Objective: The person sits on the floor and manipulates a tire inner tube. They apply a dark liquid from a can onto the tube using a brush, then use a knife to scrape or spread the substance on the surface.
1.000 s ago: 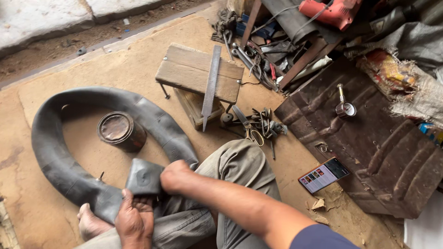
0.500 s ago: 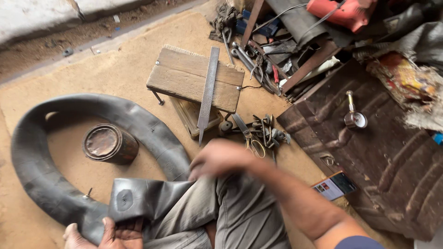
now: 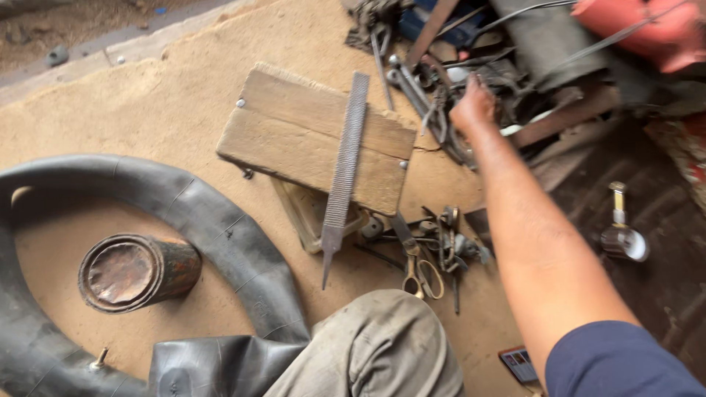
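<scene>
A: Tool pile (image 3: 434, 95), upper centre of frame: the right hand (image 3: 473, 105) reaches into it, fingers curled; whether it grips anything, one cannot tell.
B: Better it picks one piece cleanly, avoiding tangles.

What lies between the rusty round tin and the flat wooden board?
In the head view, a curved stretch of black rubber inner tube crosses between the rusty tin and the wooden board.

inner tube (image 3: 220, 235) showing black | can (image 3: 136, 270) looking rusty brown | sleeve (image 3: 618, 360) showing navy | rasp (image 3: 346, 165) looking grey, cross-hatched
</scene>
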